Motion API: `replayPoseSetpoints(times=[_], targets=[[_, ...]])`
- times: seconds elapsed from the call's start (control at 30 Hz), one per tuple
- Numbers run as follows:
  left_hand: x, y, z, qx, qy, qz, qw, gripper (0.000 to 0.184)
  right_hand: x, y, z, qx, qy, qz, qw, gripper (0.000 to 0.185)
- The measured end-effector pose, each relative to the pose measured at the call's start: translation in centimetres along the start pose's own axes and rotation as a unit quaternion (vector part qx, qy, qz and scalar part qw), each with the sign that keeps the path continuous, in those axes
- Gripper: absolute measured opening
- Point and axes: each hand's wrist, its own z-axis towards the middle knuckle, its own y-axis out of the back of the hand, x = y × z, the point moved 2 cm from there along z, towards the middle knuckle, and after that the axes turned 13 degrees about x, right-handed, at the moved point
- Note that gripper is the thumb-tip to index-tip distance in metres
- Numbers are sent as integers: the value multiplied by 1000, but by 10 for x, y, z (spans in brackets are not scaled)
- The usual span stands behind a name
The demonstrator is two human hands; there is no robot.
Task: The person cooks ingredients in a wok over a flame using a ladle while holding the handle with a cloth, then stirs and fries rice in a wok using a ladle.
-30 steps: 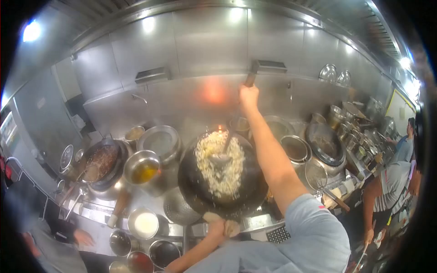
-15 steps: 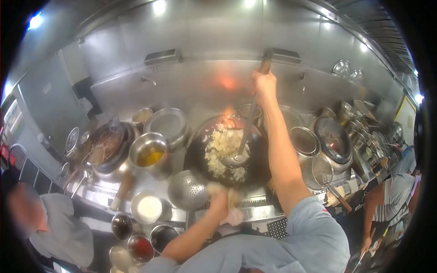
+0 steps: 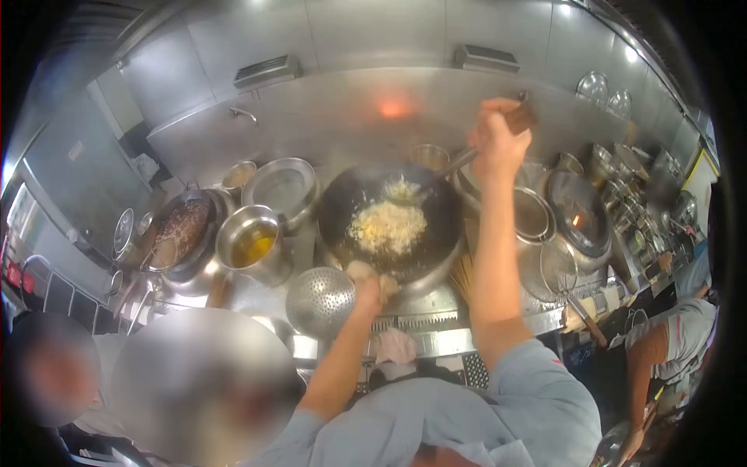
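Note:
Clumped rice [image 3: 387,227] with yellow bits lies in the middle of a dark wok [image 3: 436,245] in front of me. My right hand [image 3: 499,144] is closed around the wooden-ended handle of a ladle [image 3: 457,165], high to the right of the wok. The ladle's bowl, with some rice in it, is over the far part of the wok. My left hand [image 3: 370,291] is closed on a pale cloth [image 3: 362,272] at the wok's near left rim. Whatever part of the wok lies under the cloth is hidden. A perforated strainer [image 3: 317,302] is just left of that hand.
Left of the wok stand a pot of yellow oil [image 3: 253,245] and a wide steel pan [image 3: 280,194]. A mesh strainer [image 3: 559,268] and a second wok [image 3: 577,214] are on the right. People stand at both sides; a large blurred patch covers the lower left.
My right hand has moved right and slightly down, and the ladle bowl has gone from the near side of the rice to the far side. Flames behind the wok are gone. The rice is more gathered.

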Motion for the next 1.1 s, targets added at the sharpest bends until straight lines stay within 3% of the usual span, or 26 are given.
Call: replayPoseSetpoints(times=[0.03,0.07,0.1,0.17,0.2,0.27,0.33,0.37,0.4,0.43,0.47,0.5,0.53,0.57,0.6,0.63,0.67,0.73,0.77,0.83,0.87,0.93,0.97,1.0,1.03,1.1], targets=[[-22,-30,-12,-43,-10,74,996,22,-14,7,-11,-18,35,-6,999,9],[-33,-42,-10,-55,16,85,995,24,-63,27,-24,-45,-12,-42,998,14],[-36,-48,-12,-65,41,95,992,27,-89,38,-48,-10,-37,-55,998,11],[-49,-81,-40,-76,76,-19,994,30,-140,58,-95,64,-85,-85,991,7],[-57,-90,-41,-75,90,-73,990,32,-127,58,-110,57,-91,-22,994,6],[-41,-51,-27,-17,126,-54,990,25,-99,63,-147,8,-146,-39,989,9],[-19,-10,-12,34,132,-52,989,23,-56,70,-187,97,-122,-175,972,6],[-23,-29,-19,-17,113,-25,993,23,-48,77,-216,113,-129,-236,957,18],[-31,-57,-29,-59,91,4,994,23,-41,83,-250,91,-100,-154,979,24],[-29,-54,-29,-44,83,14,995,23,-24,86,-272,143,8,-336,931,31],[-29,-48,-26,-30,72,23,997,22,-35,100,-323,116,-129,-310,935,31],[-34,-59,-28,-57,71,37,995,22,-20,109,-351,140,-431,-360,815,31],[-36,-65,-30,-92,69,51,992,21,-32,127,-385,277,-576,-399,658,45],[-34,-51,-23,-82,96,45,991,21,-75,163,-461,301,-602,-365,643,49],[-32,-36,-18,-77,124,40,988,20,-81,174,-491,337,-634,-369,591,47],[-34,-35,-20,-20,54,228,972,20,-86,183,-513,376,-661,-370,534,47],[-38,-41,-25,40,-25,402,914,20,-92,193,-530,348,-651,-425,524,49],[-45,-55,-28,67,-46,466,881,19,-106,212,-549,301,-620,-528,496,56],[-46,-61,-26,35,11,362,931,19,-116,229,-550,306,-619,-533,489,59],[-50,-73,-38,-27,44,301,952,18,-135,254,-561,326,-622,-530,476,66],[-49,-91,-44,-47,26,349,936,18,-152,276,-569,337,-652,-497,463,61],[-53,-84,-41,12,-65,604,794,17,-188,304,-590,331,-723,-411,445,52],[-56,-43,-26,110,-149,761,622,17,-182,298,-576,506,-614,-435,423,42],[-62,12,-5,158,-164,762,606,16,-132,269,-528,449,-662,-426,422,40],[-66,63,13,206,-178,761,589,15,-130,260,-556,415,-690,-391,447,40],[-60,-57,-28,272,-91,748,599,12,-141,259,-622,349,-733,-333,480,39]])
